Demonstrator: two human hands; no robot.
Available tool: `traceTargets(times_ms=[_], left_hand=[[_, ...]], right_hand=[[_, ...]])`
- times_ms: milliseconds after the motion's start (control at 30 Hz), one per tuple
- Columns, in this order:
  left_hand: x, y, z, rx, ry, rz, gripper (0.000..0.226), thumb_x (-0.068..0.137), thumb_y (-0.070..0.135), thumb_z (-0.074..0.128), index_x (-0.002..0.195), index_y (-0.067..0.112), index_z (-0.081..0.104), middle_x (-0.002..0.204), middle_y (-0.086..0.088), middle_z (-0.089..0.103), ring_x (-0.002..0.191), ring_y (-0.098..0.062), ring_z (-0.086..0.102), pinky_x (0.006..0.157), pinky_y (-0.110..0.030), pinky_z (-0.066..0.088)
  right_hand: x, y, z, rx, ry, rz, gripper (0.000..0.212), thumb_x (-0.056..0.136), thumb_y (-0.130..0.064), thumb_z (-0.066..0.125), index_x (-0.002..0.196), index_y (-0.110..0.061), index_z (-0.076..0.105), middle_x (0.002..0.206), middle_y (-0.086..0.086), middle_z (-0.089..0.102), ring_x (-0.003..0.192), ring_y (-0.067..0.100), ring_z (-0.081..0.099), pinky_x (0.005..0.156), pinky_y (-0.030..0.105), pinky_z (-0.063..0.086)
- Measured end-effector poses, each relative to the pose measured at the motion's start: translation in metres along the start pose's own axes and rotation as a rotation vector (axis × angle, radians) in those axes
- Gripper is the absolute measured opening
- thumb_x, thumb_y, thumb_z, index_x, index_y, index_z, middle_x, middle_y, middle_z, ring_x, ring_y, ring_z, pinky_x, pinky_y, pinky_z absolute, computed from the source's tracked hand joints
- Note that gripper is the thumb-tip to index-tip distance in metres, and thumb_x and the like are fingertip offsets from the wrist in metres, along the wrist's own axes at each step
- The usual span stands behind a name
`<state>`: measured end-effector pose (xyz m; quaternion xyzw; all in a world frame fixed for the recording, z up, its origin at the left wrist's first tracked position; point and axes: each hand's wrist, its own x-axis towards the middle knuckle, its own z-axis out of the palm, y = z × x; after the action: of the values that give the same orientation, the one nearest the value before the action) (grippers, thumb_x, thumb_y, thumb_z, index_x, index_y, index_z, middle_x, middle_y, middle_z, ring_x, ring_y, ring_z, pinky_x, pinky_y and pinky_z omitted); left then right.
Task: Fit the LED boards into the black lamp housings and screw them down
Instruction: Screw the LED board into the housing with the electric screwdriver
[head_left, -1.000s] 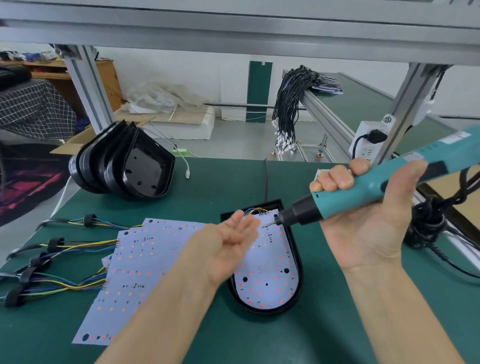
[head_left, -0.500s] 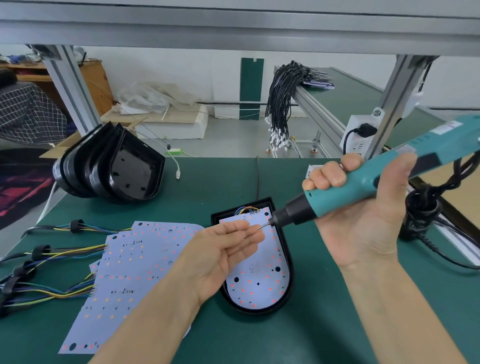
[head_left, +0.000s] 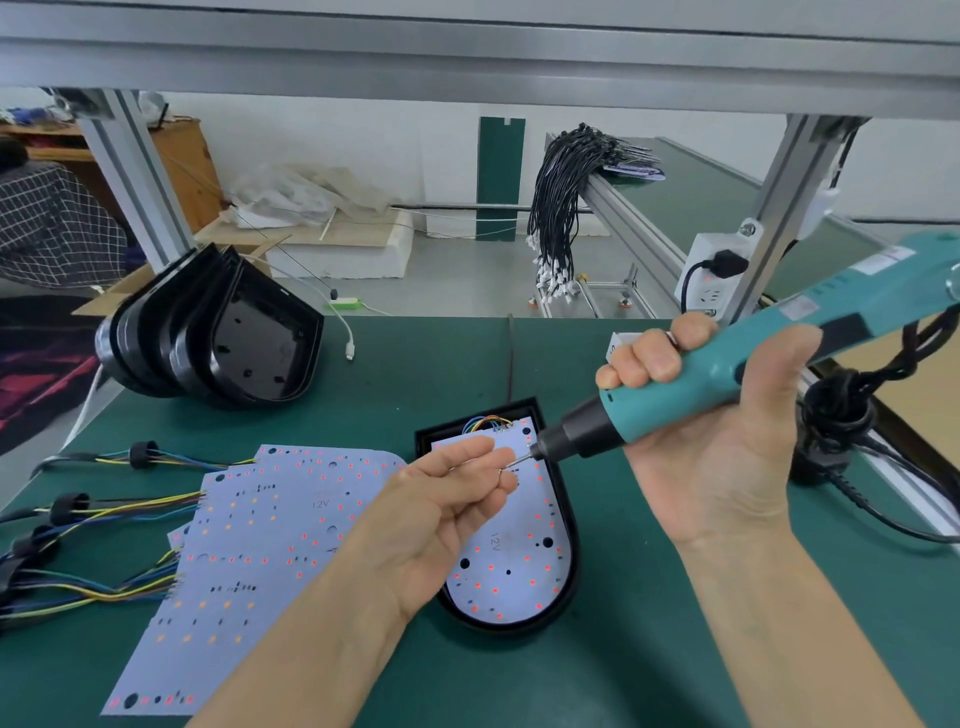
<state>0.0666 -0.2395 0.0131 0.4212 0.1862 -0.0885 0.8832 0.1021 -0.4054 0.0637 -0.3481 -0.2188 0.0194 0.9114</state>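
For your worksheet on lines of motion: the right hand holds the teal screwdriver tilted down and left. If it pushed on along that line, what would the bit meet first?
Most likely the left hand's fingers, pinched right at the bit tip of the screwdriver held by the right hand; beyond them lies the LED board. Depth is unclear.

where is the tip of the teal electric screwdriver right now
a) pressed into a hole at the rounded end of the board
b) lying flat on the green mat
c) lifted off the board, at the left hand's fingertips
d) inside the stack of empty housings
c: the right hand holds the screwdriver tilted above the LED board, its bit meeting the left hand fingertips.
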Motion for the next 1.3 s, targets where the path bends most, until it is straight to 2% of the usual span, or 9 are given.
traceTargets(times_ms=[100, 233, 367, 800, 1033, 1300], left_hand=[[-0.004, -0.001, -0.001, -0.032, 0.006, 0.050, 0.028, 0.067, -0.011, 0.063, 0.092, 0.001, 0.064, 0.071, -0.007, 0.071, 0.064, -0.019, 0.072, 0.055, -0.019, 0.056], [-0.009, 0.000, -0.004, -0.011, -0.039, 0.118, 0.027, 0.054, -0.009, 0.065, 0.078, 0.003, 0.065, 0.063, -0.007, 0.065, 0.064, -0.023, 0.072, 0.055, -0.020, 0.056], [-0.012, -0.001, -0.004, 0.012, -0.077, 0.152, 0.022, 0.053, -0.008, 0.066, 0.064, 0.009, 0.074, 0.064, -0.006, 0.067, 0.063, -0.022, 0.071, 0.056, -0.020, 0.056], [-0.013, -0.004, -0.004, 0.015, -0.106, 0.160, 0.024, 0.051, -0.008, 0.068, 0.071, 0.005, 0.073, 0.065, -0.007, 0.067, 0.062, -0.023, 0.070, 0.055, -0.021, 0.055], [-0.013, -0.004, -0.004, 0.004, -0.099, 0.149, 0.023, 0.051, -0.008, 0.068, 0.067, 0.007, 0.074, 0.065, -0.007, 0.067, 0.060, -0.022, 0.070, 0.055, -0.020, 0.055], [-0.013, -0.006, -0.002, 0.076, -0.053, 0.215, 0.028, 0.051, -0.008, 0.068, 0.077, 0.002, 0.070, 0.065, -0.009, 0.067, 0.059, -0.024, 0.069, 0.055, -0.021, 0.055]], right_hand=[[-0.001, 0.002, 0.000, -0.027, -0.036, 0.000, 0.066, 0.047, -0.057, 0.087, 0.082, -0.021, 0.044, 0.068, -0.007, 0.048, 0.065, 0.013, 0.047, 0.074, 0.025, 0.045], [0.000, 0.005, 0.000, -0.103, -0.016, -0.034, 0.051, 0.057, -0.032, 0.089, 0.079, -0.021, 0.044, 0.064, -0.008, 0.048, 0.063, 0.012, 0.049, 0.070, 0.024, 0.047], [0.002, 0.006, 0.002, -0.109, 0.000, -0.038, 0.039, 0.064, -0.040, 0.082, 0.065, -0.023, 0.048, 0.062, -0.009, 0.041, 0.059, 0.011, 0.043, 0.066, 0.022, 0.045], [0.001, 0.005, 0.005, -0.107, -0.011, -0.030, 0.037, 0.065, -0.039, 0.082, 0.065, -0.023, 0.048, 0.061, -0.009, 0.041, 0.059, 0.011, 0.042, 0.065, 0.022, 0.044], [0.001, 0.004, 0.005, -0.107, -0.012, -0.028, 0.039, 0.065, -0.038, 0.082, 0.065, -0.022, 0.046, 0.061, -0.009, 0.039, 0.058, 0.011, 0.040, 0.065, 0.022, 0.044], [-0.002, 0.007, 0.001, -0.119, -0.031, -0.034, 0.039, 0.067, -0.036, 0.082, 0.066, -0.021, 0.046, 0.060, -0.008, 0.038, 0.057, 0.013, 0.038, 0.064, 0.023, 0.043]])
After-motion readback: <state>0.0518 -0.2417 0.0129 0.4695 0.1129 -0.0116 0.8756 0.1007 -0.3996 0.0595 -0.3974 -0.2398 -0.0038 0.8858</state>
